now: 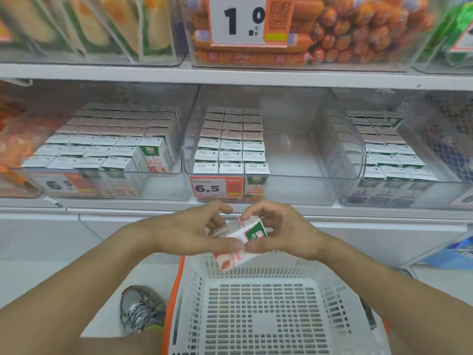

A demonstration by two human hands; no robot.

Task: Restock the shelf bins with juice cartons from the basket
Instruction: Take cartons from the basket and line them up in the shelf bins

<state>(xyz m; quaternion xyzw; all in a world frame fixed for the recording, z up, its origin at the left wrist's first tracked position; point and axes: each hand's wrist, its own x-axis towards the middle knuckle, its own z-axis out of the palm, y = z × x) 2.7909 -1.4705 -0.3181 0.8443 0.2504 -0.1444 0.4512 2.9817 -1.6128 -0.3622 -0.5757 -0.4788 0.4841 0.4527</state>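
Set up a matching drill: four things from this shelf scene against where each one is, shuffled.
1. white perforated plastic basket
2. green-and-white juice carton
3. orange sausages in a clear bin
4. grey running shoe

a. upper shelf
b. on the floor, left of the basket
c. held between left hand and right hand
d. below the hands

Pairs: 1-d, 2-c, 3-a, 4-b

white-and-green juice carton [240, 239] tilted above the white basket [258, 303] — middle clear bin [302, 175] half filled with cartons.
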